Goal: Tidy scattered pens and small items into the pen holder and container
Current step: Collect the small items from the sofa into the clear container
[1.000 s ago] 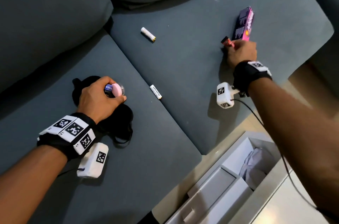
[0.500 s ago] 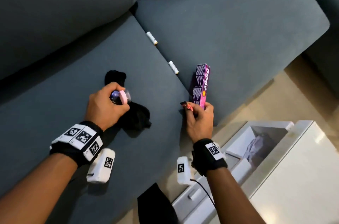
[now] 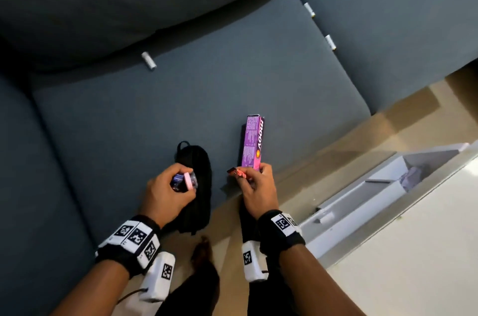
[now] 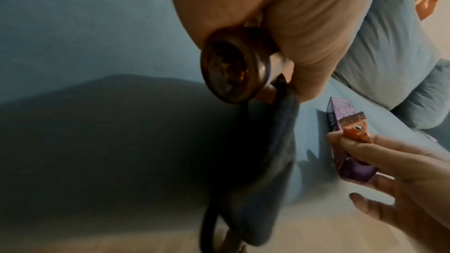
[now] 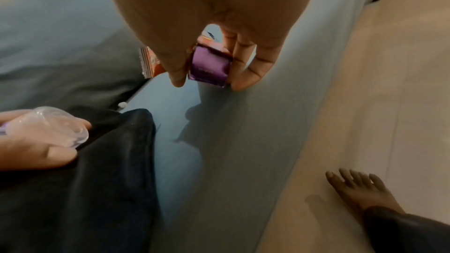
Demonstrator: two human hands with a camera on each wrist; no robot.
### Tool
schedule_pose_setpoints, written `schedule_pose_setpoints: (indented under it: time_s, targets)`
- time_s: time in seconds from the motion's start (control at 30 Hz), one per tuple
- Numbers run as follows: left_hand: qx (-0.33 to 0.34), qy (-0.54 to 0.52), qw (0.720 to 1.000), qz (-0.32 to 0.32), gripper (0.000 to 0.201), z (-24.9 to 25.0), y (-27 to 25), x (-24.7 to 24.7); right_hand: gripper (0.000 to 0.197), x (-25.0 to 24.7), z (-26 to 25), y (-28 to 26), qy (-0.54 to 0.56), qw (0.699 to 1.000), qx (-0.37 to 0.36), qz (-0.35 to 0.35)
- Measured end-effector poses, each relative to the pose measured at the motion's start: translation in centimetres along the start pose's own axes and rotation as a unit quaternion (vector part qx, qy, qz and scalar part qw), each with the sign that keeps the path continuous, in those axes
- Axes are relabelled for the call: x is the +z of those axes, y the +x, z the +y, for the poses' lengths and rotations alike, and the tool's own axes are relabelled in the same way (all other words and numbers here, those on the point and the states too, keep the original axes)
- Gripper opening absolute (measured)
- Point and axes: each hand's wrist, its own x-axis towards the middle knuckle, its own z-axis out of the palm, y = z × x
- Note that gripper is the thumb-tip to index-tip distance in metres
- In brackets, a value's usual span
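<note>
Box (image 3: 252, 143) | right hand (image 3: 256, 186) is gripping box plus sachet (image 3: 236, 173) | left hand (image 3: 165, 192) is gripping jar (image 3: 185, 181) and black cloth (image 3: 198, 186) | 3 batteries (image 3: 148, 60) are lying on sofa (image 3: 232, 69)

a purple box (image 3: 252, 143) printed "moov" stands upright over the near edge of the sofa seat, gripped at its lower end together with a small orange-red sachet (image 3: 237, 172). left of it, a small clear jar with a pink lid (image 3: 186, 181) is held on its side against a black fabric pouch (image 3: 198, 186). three white batteries (image 3: 148, 60) (image 3: 309, 9) (image 3: 330, 41) lie farther back on the cushions, two along the right seam.
</note>
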Motion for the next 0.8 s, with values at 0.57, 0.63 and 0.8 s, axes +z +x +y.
schedule_pose_setpoints:
  time_s: [0.57,0.63,0.8]
  targets:
    - [-0.014,-0.018,0.999,0.026,0.036,-4.6,-19.5,6.7,0.012,0.0,9.4,-18.0,-0.005,0.997,0.017,-0.071]
    - [-0.017,-0.007,1.000,0.024,0.037,-4.6,-22.8,9.2,0.013,-1.8,11.8,-21.3,0.003,0.996,0.032,-0.081]
    - [-0.027,-0.038,0.999,0.005,0.036,-4.6,-31.2,17.2,0.019,-7.6,18.3,-30.2,-0.022,0.992,0.044,-0.117]
